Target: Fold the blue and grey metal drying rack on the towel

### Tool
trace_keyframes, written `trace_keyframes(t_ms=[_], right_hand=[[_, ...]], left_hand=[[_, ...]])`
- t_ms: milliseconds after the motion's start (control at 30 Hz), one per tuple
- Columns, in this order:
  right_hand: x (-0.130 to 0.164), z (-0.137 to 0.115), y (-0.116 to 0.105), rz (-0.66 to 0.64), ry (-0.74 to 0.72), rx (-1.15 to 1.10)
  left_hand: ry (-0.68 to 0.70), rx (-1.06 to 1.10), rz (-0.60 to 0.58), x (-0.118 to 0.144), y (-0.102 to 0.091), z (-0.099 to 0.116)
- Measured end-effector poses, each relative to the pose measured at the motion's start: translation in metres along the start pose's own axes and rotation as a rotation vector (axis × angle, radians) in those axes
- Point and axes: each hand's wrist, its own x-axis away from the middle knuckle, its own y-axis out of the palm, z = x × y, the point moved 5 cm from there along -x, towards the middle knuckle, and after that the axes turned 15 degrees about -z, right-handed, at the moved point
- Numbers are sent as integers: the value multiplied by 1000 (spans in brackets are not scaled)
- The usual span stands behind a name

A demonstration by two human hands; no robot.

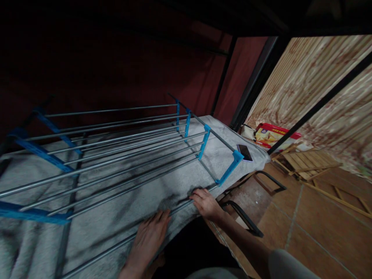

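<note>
A metal drying rack [122, 147] with grey rods and blue plastic joints lies on its side on a grey fleece blanket [122, 209] spread over a bed. My left hand [149, 236] rests flat, palm down, on the blanket across the rack's lowest rod, fingers together and pointing up. My right hand [205, 202] lies on the same lowest rod near the bed's edge, fingers curled over it. A dark phone [244, 152] lies on the blanket's far corner, beyond the blue joint [232, 164].
A dark bunk frame and red curtain rise behind the bed. On the tiled floor [314, 224] to the right stand a black metal frame [247, 217], folded wooden slats [308, 162] and a red and yellow box [273, 135] by a wood-patterned wall.
</note>
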Motion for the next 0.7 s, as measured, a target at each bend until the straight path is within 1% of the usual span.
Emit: trace_keyframes(t_ms=[133, 200, 267, 400, 467, 500, 533, 600, 700], right_hand=[[16, -1, -9, 100, -11, -44], [30, 5, -11, 151, 31, -68], [49, 21, -12, 235, 152, -114], [88, 68, -19, 499, 521, -298], [98, 89, -19, 572, 645, -427], [99, 98, -18, 562, 671, -501], [97, 104, -16, 523, 673, -572], [89, 113, -11, 405, 650, -663], [81, 120, -10, 288, 638, -643]], left_hand=[[17, 9, -40, -5, 4, 4], [14, 12, -44, -7, 2, 7], [10, 16, -28, -8, -4, 10], [31, 29, -4, -11, -15, 17], [49, 29, -2, -14, -16, 22], [55, 25, 3, -16, -15, 24], [59, 17, 13, -18, -13, 27], [65, -1, 31, -22, -11, 33], [80, -35, 42, -30, -11, 44]])
